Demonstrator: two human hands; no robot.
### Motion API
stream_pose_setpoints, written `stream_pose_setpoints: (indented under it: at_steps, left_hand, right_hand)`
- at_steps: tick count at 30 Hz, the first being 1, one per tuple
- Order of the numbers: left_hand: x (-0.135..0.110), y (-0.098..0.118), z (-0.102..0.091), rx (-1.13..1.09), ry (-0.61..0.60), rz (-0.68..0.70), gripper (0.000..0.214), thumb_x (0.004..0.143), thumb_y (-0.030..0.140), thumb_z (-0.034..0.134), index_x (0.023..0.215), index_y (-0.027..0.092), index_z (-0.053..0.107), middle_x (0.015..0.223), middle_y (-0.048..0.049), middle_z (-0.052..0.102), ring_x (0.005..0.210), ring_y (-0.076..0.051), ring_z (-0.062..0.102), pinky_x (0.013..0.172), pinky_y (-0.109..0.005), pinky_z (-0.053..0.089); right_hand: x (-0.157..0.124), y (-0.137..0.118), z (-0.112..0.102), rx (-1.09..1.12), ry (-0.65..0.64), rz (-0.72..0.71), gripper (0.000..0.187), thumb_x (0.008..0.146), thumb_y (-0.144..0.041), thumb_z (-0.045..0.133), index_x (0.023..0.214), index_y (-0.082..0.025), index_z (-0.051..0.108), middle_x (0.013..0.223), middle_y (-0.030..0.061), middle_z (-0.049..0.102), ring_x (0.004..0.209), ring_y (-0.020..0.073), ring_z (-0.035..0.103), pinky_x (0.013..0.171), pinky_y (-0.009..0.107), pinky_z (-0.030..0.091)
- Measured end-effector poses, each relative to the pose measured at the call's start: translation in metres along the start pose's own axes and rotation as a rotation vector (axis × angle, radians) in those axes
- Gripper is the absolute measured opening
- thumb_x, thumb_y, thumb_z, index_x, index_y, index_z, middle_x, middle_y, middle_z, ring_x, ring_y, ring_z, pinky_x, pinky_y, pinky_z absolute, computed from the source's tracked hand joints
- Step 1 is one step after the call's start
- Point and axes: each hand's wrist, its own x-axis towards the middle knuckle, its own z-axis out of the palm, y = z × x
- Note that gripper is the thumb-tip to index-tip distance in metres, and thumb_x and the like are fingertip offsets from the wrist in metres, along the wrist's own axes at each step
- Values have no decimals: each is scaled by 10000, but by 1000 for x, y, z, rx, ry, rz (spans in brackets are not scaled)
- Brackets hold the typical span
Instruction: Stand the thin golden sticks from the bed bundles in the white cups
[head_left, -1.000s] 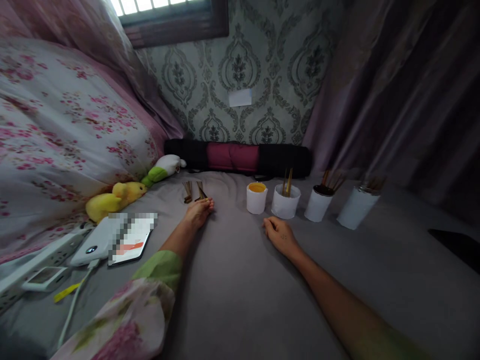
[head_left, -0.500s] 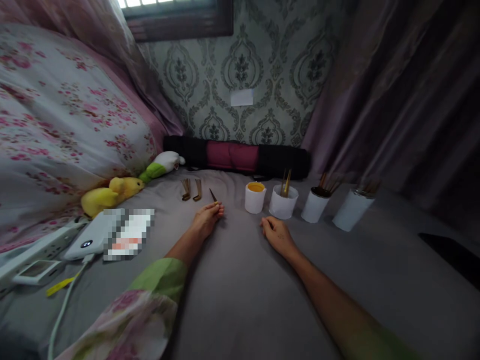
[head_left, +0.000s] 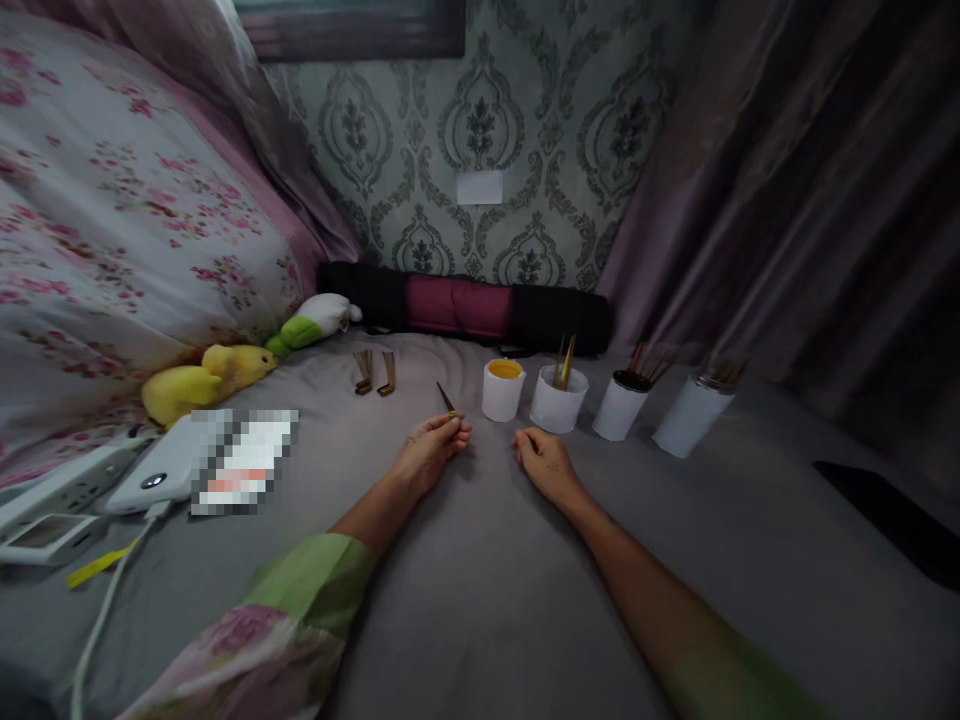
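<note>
L hand (head_left: 431, 450) had a slim, dark, pointed stick w/ a brassy band (head_left: 445, 397) in a narrow thumb-and-finger pinch, tip up & away, short of the white cyl. cup w/ yellow inside (head_left: 502, 395). R hand (head_left: 546, 465) was curled in near the grey cloth surface (head_left: 480, 600); couldn't tell how tight or if it held anything.

Handling (est.): stick prob. light & fairly stiff, band maybe a bit slick, thin tip poss. easiest to snap. Best hold approx. at the band, clear of the point.

Two small bundles of thin brown sticks w/ bent dark ends, L one (head_left: 363, 372) & R one (head_left: 386, 374), lay apart, left of the held stick.

Containers, L to R: yellow-inside cup, no sticks seen, couldn't tell if yellow was contents or lining; wide, low white tub (head_left: 557, 408) w/ a few golden & thin sticks upright; white cyl. pot w/ dark mouth (head_left: 619, 412), brown sticks leaning out R; taller white cyl. can w/ silvery rim (head_left: 688, 425), thin brown sticks, blurry, no count poss.
</note>
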Motion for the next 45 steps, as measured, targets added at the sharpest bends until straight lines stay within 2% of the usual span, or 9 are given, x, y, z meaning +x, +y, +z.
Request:
stream_pose_setpoints:
  at_steps: [13,25,36,42,45]
  left_hand:
    - [-19,-17,13,31,-134,-38,125,748,66,538,855,76,603,698,-71,614,545,-71,556,506,-172,445]
    - [-18,-29,9,164,-184,79,237,690,196,621,908,103,612,722,-61,621,540,-77,544,492,-191,424]
    - [-26,-26,13,427,-123,271,208,700,191,568,885,150,654,659,-25,603,501,-82,508,452,-176,381]
    - [-23,-32,6,646,-94,454,223,725,204,544,903,204,678,702,-31,626,595,-120,532,542,-193,393]
    - [-27,-29,6,738,-117,548,223,728,192,545,899,223,683,746,-39,636,681,-143,544,614,-199,394]
  right_hand:
    - [-1,-1,1,44,8,-5,346,832,-371,339,720,-160,590,536,-5,538,506,111,489,514,216,346]
    - [-3,-6,-4,108,-8,13,338,825,-367,341,726,-157,587,542,-9,529,503,105,482,504,210,359]
    - [-2,2,-1,244,-19,12,335,822,-394,350,775,-152,577,540,-7,512,453,93,455,427,193,348]
    - [-4,-5,-5,348,-36,47,331,815,-425,358,788,-163,557,549,-21,499,408,78,431,404,194,337]
    - [-5,-7,-6,405,-42,46,325,815,-429,365,796,-164,553,563,-22,494,414,73,429,403,190,333]
